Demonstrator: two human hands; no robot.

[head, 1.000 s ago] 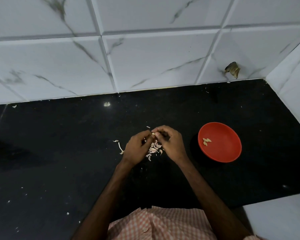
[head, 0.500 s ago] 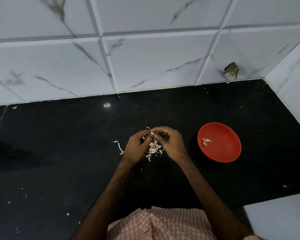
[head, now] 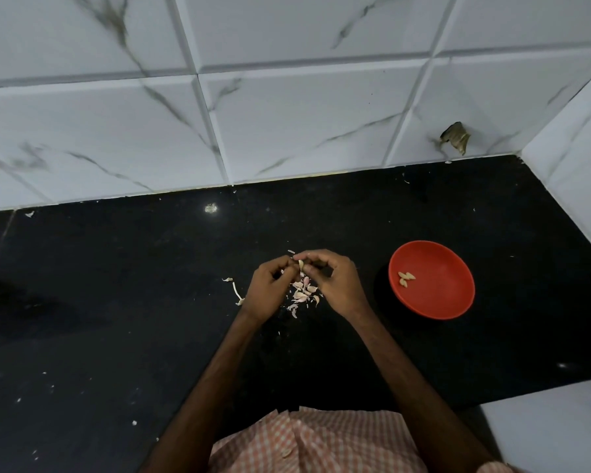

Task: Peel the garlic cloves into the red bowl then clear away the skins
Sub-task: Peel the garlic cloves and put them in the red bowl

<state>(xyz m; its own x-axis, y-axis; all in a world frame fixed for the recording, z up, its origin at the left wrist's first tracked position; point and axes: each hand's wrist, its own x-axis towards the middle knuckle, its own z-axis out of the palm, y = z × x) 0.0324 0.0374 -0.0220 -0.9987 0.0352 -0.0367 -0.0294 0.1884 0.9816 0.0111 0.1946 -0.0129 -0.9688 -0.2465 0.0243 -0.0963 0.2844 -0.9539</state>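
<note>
The left hand (head: 270,290) and right hand (head: 335,285) pinch 1 garlic clove (head: 301,265) between them; the red bowl (head: 447,288) sits to their right, nearer the right hand.

Bare forearms; orange-and-white checked shirt (head: 321,442) — buttoned front

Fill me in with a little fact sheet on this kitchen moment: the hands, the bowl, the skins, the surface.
left hand: pinches the garlic clove above the skins
right hand: pinches the same clove from the other side
red bowl: on the counter, right of both hands, apart from them
peeled cloves: a few, in the bowl's left part
skins: loose pile on the counter beneath the hands, not yet cleared
counter: black, speckled with small bits
tiled wall: white, behind the counter
</note>
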